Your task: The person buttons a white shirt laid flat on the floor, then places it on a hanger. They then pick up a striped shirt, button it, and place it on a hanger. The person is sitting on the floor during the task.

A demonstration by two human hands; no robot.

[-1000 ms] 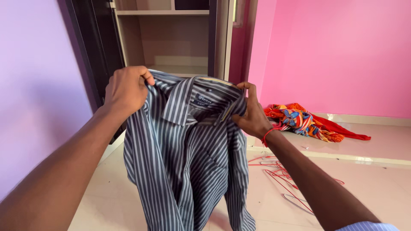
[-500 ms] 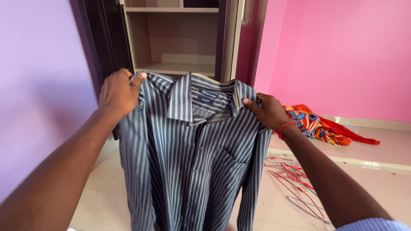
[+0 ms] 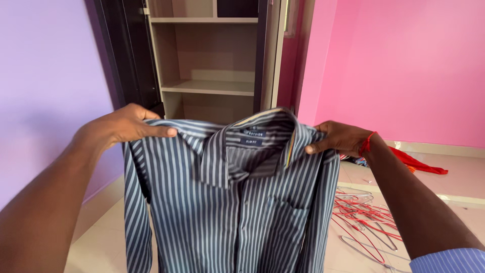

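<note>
Your left hand [image 3: 118, 129] and right hand [image 3: 339, 138] pinch the striped shirt [image 3: 227, 202] at its shoulders, fingers closed on cloth; beyond your fingertips, the open wardrobe [image 3: 212, 60] shows bare shelves.

The striped shirt [image 3: 227, 202] runs off the bottom edge of the frame, so its hem and lower sleeves go unseen. It covers the floor behind it and the lower part of the open wardrobe [image 3: 212, 65], whose top is cut off by the upper edge. The red cloth [image 3: 422, 164] at centre right is partly hidden behind the right hand [image 3: 341, 137]. The tangled hangers [image 3: 366, 222] at lower right cannot be counted.
</note>
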